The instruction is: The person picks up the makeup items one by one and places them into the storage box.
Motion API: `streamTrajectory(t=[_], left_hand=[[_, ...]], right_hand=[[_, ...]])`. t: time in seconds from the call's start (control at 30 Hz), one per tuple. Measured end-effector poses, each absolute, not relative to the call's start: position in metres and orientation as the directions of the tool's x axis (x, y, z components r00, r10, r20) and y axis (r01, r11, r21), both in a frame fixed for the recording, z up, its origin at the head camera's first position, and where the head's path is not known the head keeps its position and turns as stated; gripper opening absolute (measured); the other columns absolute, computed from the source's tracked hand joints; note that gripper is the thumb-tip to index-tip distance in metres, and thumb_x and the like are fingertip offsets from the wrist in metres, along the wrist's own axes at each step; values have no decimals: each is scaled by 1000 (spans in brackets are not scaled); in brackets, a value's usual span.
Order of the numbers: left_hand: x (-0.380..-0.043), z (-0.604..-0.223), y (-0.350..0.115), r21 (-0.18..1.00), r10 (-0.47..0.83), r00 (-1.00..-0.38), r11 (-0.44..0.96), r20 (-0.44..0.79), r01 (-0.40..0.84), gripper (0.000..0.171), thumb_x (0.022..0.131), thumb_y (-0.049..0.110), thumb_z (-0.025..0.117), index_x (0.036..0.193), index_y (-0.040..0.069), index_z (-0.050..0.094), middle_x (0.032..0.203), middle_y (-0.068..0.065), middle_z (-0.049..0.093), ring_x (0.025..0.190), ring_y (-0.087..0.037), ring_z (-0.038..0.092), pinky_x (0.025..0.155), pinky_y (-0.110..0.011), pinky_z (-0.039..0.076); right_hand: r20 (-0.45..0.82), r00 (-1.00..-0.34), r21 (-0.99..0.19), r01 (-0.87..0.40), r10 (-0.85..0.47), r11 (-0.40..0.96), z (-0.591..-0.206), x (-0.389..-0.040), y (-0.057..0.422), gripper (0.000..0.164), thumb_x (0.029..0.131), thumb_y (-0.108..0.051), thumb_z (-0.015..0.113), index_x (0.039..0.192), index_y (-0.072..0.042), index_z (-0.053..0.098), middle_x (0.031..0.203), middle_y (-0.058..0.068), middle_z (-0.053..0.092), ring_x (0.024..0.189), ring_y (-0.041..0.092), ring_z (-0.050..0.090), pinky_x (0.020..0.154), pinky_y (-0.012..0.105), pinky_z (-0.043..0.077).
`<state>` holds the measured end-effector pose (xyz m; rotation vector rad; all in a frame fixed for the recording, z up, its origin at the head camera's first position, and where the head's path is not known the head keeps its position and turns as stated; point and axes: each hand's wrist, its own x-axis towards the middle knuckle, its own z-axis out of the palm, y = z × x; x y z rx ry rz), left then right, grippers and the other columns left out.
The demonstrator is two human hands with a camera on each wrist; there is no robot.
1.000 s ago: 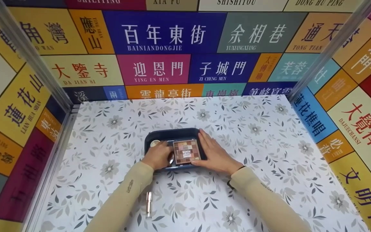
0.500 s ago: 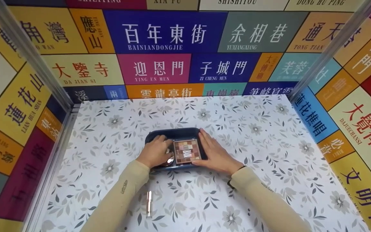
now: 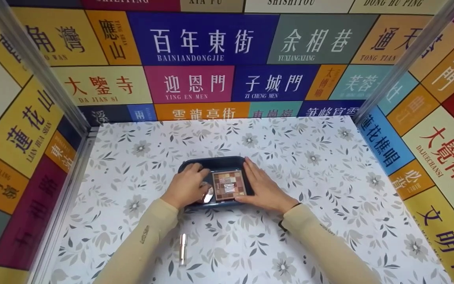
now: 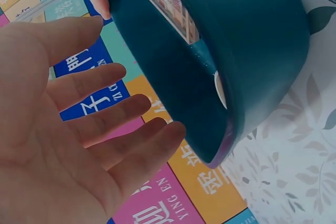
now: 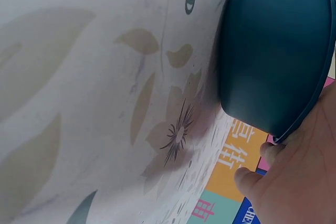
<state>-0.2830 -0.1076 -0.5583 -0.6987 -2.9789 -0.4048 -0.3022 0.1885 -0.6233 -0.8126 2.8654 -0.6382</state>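
Observation:
A dark blue-green tray (image 3: 218,161) lies on the table, with a square eyeshadow palette (image 3: 227,185) in its right part. To the palette's left, a round shiny thing (image 3: 208,195) shows partly from under my left hand (image 3: 185,185). That hand is over the tray's left end. In the left wrist view its fingers (image 4: 121,119) are spread and loosely bent, with nothing between them. My right hand (image 3: 266,193) rests against the tray's right end, fingers straight along the rim and thumb near the palette's lower right corner.
A slim, shiny pinkish tube (image 3: 183,249) lies on the table in front of the tray. Floral paper (image 3: 309,232) covers the tabletop. Panels with coloured lettering (image 3: 201,39) stand around the back and sides, with metal posts (image 3: 404,63) at the corners.
My left hand has shifted slightly left in the tray, uncovering more of the round shiny thing. The pale round lid seen earlier is now hidden under it. My right hand stays put.

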Motion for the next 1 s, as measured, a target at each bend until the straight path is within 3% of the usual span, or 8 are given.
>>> streamTrajectory(t=[0.5,0.73,1.0], left_hand=[[-234,-557,-109,228,453,-854,830,256,509,35,88,29,77,118,13,70,113,-9,61,109,-27,58,55,-47,55],[-214,-564,-108,257,441,-851,820,283,511,36,85,27,79,117,12,70,119,-12,61,110,-28,58,60,-50,57],[-188,-581,-114,234,474,-833,809,285,540,26,83,22,80,107,14,72,110,-8,59,102,-27,58,55,-43,56]], right_hand=[[27,-857,-426,-475,-514,770,-622,-301,189,118,84,-69,67,163,-10,2,169,3,-8,153,19,2,122,47,13],[42,-847,-420,-496,-530,760,-620,-301,189,118,84,-67,68,162,-7,3,169,7,-5,153,26,7,121,52,17],[32,-860,-447,-467,-509,763,-621,-300,187,117,84,-68,68,163,-10,3,169,5,-5,154,20,3,122,47,14]])
